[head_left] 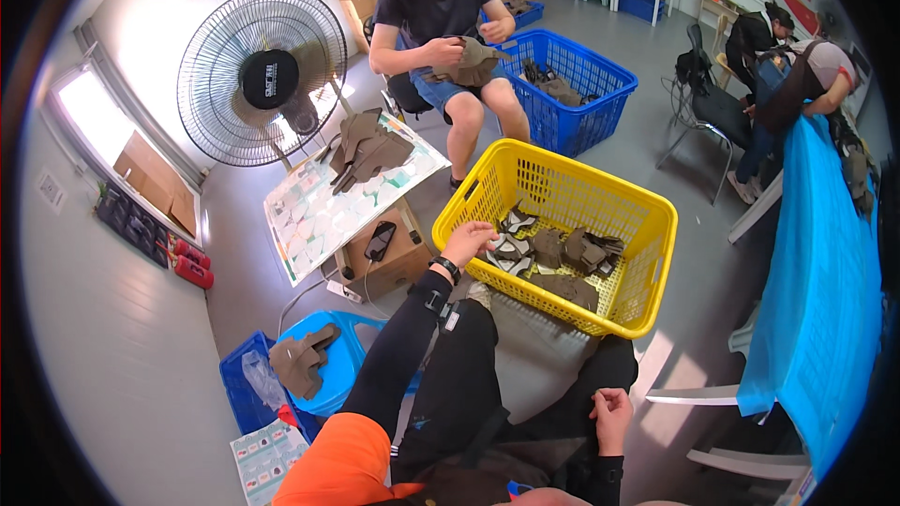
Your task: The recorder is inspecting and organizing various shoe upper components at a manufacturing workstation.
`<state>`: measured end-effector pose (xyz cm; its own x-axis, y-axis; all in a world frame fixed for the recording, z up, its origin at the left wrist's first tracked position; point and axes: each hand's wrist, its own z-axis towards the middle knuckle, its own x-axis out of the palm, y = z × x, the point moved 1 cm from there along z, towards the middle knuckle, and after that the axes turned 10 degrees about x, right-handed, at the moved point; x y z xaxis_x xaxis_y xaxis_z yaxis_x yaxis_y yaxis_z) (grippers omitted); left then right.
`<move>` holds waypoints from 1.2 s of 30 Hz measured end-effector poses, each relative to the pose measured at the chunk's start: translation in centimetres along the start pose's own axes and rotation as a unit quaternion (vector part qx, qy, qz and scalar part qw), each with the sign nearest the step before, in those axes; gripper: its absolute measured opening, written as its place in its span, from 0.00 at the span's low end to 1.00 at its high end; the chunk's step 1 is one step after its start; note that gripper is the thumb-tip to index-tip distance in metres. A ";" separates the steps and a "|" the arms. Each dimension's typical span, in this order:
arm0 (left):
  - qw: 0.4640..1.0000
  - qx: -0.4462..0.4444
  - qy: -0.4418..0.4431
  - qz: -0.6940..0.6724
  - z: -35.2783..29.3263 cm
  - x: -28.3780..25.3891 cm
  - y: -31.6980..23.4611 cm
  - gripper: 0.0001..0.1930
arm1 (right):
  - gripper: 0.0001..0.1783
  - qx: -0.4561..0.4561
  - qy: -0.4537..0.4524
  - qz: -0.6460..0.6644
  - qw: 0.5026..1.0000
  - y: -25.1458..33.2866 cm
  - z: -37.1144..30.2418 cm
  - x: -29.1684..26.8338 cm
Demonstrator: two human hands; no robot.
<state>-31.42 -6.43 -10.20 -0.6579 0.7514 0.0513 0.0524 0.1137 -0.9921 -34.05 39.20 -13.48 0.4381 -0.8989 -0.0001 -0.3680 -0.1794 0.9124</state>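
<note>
My left hand [469, 242] reaches over the left near rim of a yellow plastic basket [553, 294], its fingers loosely bent and a little apart, with nothing visible in them. Inside the basket lie several dark brown cut pieces [586, 251] and some white-and-dark pieces [512, 253] close to that hand. Over my right thigh, my right hand [612, 417] is closed with fingertips drawn together; anything small between them cannot be made out. A stack of brown cut pieces [302, 360] rests on a blue plastic stool [344, 365] left of my leg.
Ahead, a seated person [436, 9] handles a brown piece [469, 63] beside a blue basket [581, 117]. Brown pieces [367, 150] lie on a patterned board [300, 215]. A fan [267, 80] stands behind it. At right are a black chair [717, 117] and a blue-covered table [806, 262].
</note>
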 end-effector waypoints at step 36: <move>0.800 -0.059 0.396 0.446 8.8 12.1 3.7 0.15 | 0.02 0.043 -0.143 -0.031 0.988 0.5 -1.1 -2.8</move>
<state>-45.75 -2.65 -14.22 0.3612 0.7386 -0.5693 0.3376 -0.6726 -0.6585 -34.54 42.11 -12.60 0.2174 -0.9590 -0.1818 -0.4217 -0.2602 0.8686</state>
